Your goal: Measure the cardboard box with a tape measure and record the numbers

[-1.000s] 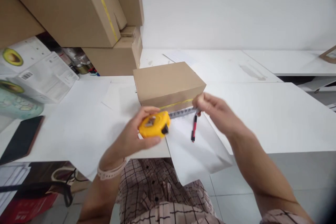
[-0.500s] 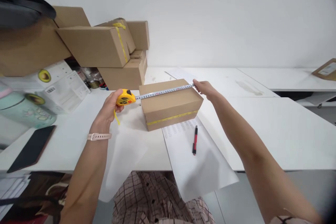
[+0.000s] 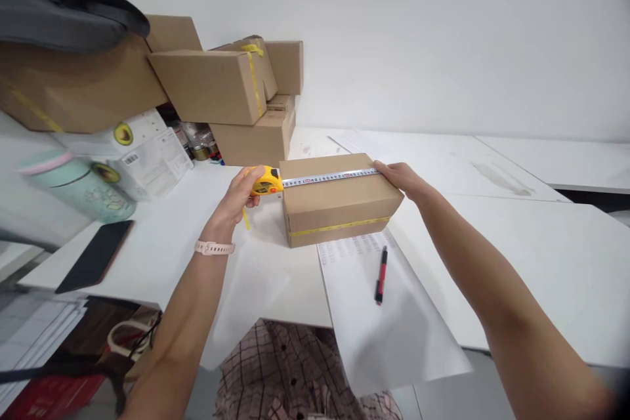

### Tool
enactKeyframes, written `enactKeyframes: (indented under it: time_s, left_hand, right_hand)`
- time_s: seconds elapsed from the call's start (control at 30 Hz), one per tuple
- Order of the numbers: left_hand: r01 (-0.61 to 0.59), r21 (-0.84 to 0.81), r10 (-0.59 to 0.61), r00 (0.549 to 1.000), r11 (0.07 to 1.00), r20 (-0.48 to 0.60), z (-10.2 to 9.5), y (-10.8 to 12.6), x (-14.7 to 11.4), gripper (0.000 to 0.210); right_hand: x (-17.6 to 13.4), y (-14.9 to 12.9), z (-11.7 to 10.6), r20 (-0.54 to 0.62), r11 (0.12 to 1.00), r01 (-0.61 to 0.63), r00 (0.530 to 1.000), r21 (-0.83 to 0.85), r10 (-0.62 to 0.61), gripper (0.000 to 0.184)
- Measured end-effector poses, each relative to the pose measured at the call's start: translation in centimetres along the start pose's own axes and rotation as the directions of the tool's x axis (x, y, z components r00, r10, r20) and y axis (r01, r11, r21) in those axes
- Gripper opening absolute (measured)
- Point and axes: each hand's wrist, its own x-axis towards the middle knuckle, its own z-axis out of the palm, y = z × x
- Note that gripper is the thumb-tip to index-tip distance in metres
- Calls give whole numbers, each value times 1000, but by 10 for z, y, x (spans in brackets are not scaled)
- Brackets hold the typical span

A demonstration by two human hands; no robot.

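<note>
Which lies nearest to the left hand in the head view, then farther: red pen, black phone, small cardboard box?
1. Small cardboard box, just to the right of the left hand.
2. Black phone, to its left near the table edge.
3. Red pen, on the paper sheet beyond the box.

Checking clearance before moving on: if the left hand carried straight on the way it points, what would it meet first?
Probably the cardboard box: the left hand holds the yellow tape measure just off its left end, pointing right along the blade. Depth is hard to judge.
</note>
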Motion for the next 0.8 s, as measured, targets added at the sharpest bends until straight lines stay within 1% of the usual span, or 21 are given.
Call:
enactKeyframes:
  time_s: [0.2, 0.3, 0.33, 0.4, 0.43, 0.47, 0.5, 0.53, 0.57, 0.6, 0.67, 0.73, 0.8]
  left_hand:
    - [-6, 6, 6, 1000, 1000, -22, 0, 4, -1, 41]
    - [-37, 27, 38, 998, 999, -45, -1, 12, -18, 42]
    - [-49, 37, 51, 998, 998, -42, 0, 13, -28, 45]
    - [-56, 37, 55, 998, 998, 9, 8, 11, -57, 56]
    - [-34, 17, 33, 998, 999, 59, 16, 7, -74, 60]
    - [16, -27, -12, 988, 999, 152, 27, 2, -91, 63]
    - [110, -89, -79, 952, 990, 295, 40, -5, -109, 64]
    - [228, -157, -140, 890, 961, 434, 56, -12, -125, 65]
    - [349, -207, -182, 809, 914, 559, 73, -18, -141, 67]
    - [451, -247, -208, 744, 858, 636, 90, -23, -153, 67]
    - [552, -320, -184, 672, 770, 717, 121, -30, -171, 63]
    - [583, -388, -160, 676, 714, 720, 142, -30, -180, 62]
    - [584, -439, -154, 702, 682, 695, 151, -26, -182, 61]
  right_hand:
    - [2, -7, 2, -91, 976, 39, 994, -216, -60, 41]
    - [2, -12, -4, -116, 968, 37, 991, -249, -68, 40]
    - [2, -15, -6, -130, 974, 47, 988, -223, -78, 40]
    - [2, -22, -7, -167, 988, 115, 977, -100, -130, 40]
    - [2, -27, -4, -191, 985, 169, 967, -25, -170, 40]
    - [2, -33, 0, -206, 973, 228, 954, 34, -216, 41]
    - [0, -39, 5, -203, 957, 283, 943, 68, -264, 42]
    - [-2, -46, 12, -167, 942, 327, 936, 78, -311, 43]
    - [-5, -53, 19, -105, 930, 359, 931, 75, -351, 45]
    - [-10, -59, 26, -30, 921, 382, 924, 71, -381, 45]
    - [-22, -70, 35, 98, 910, 406, 905, 85, -413, 46]
    - [-35, -75, 39, 151, 905, 410, 893, 114, -423, 47]
    - [-46, -76, 37, 164, 909, 396, 895, 133, -414, 50]
